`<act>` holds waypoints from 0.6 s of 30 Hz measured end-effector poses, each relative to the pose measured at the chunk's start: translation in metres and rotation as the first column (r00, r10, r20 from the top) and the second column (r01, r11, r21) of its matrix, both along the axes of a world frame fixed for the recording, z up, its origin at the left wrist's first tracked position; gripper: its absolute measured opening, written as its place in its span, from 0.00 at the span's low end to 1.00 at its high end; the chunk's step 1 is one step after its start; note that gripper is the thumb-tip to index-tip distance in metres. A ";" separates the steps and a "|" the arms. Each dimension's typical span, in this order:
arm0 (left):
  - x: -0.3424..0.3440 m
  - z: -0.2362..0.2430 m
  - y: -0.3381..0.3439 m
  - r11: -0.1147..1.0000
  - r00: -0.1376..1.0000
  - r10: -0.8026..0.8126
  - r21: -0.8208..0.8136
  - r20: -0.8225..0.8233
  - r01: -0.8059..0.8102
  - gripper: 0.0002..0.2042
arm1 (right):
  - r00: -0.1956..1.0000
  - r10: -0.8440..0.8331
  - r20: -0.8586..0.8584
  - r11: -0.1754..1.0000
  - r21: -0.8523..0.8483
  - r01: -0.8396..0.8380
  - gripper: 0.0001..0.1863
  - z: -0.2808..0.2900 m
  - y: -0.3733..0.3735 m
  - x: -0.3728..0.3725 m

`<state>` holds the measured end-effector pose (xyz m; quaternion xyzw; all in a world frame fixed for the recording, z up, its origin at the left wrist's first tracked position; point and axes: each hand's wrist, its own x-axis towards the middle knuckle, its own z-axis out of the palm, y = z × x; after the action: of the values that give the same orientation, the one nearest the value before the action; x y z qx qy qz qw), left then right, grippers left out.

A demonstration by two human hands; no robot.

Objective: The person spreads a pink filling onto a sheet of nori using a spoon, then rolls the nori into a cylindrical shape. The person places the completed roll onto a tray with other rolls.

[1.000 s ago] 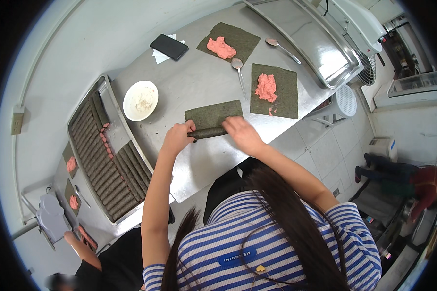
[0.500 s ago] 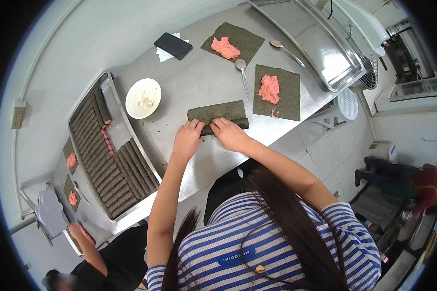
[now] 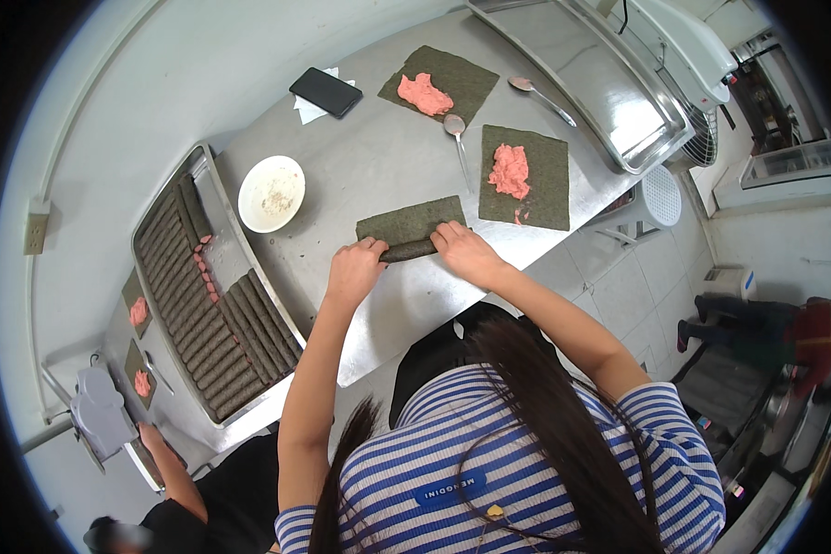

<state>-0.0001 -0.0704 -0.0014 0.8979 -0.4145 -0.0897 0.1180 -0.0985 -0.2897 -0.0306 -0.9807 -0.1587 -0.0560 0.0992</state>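
A dark green nori sheet [image 3: 408,219] lies on the steel table, its near edge rolled into a tube. My left hand [image 3: 356,269] grips the left end of that roll, fingers curled over it. At the other end, my right hand [image 3: 468,252] pinches the roll with bent fingers. Any filling inside is hidden. To the right, a flat nori sheet [image 3: 547,183] bears a lump of pink paste [image 3: 510,172]. Farther off, another nori sheet [image 3: 474,81] carries pink paste [image 3: 424,94]. A spoon [image 3: 456,138] rests between these sheets and my roll.
On the left, a metal tray [image 3: 257,262] holds many finished nori rolls [image 3: 214,343]. Beside it stand a white bowl [image 3: 271,194] and, farther back, a black phone [image 3: 327,91]. A second spoon [image 3: 543,100] and a large tray [image 3: 593,78] sit at the right. A co-worker's arm [image 3: 173,471] shows lower left.
My hands have spread apart along the roll, the right one sliding rightward to its end. The rolled tube now shows between them. The co-worker's arm has shifted slightly.
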 end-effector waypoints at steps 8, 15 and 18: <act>0.003 0.002 -0.004 0.999 0.998 0.021 0.031 -0.064 -0.019 0.12 | 0.997 -0.074 -0.028 0.997 0.033 0.075 0.13 -0.004 -0.022 -0.017; 0.017 0.004 -0.006 0.996 0.993 -0.001 0.089 -0.122 0.012 0.15 | 0.975 -0.145 -0.169 0.987 -0.093 0.131 0.14 0.009 -0.024 -0.012; 0.034 0.003 -0.011 0.995 0.948 0.042 0.096 -0.314 -0.012 0.16 | 0.983 0.008 0.181 0.992 0.122 -0.030 0.16 0.008 -0.010 -0.004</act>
<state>0.0336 -0.0811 0.0017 0.8822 -0.3732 -0.2496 0.1422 -0.1025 -0.3001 -0.0228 -0.9620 -0.1725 -0.1533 0.1456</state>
